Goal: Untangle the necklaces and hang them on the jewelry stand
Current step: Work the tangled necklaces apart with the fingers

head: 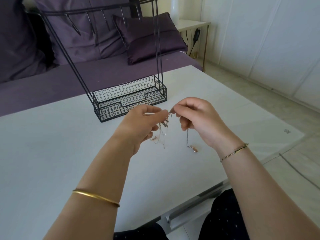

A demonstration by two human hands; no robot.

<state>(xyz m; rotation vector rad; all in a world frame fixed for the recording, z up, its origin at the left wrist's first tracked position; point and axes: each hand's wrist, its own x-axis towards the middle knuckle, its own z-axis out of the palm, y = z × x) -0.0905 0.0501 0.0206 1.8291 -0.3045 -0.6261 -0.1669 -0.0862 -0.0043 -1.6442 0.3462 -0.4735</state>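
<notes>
Now L hand point(143, 124) & R hand point(199, 121) are both pinching the necklaces point(168, 116) at the knot, ends dangling onto the table point(52, 144) near the stand point(131, 103); best teasing loops apart slowly, imo, not yanking.

no legible text, small grey mark point(287, 131) on the white table point(52, 144) — too tiny to read

Jewelry stand point(129, 99), 12 o'clock on table: thin wire metal, black, matt coat.
Necklaces point(162, 134): fine metal chain, silvery, faint glint.
Table point(52, 144): white, smooth, matt.
Cushions point(147, 37), 11 o'clock: purple cloth, satin sheen.
Bangle point(96, 198), 7 o'clock: yellow metal, polished.
Floor point(285, 94), 3 o'clock: pale tile, slight gloss.
</notes>
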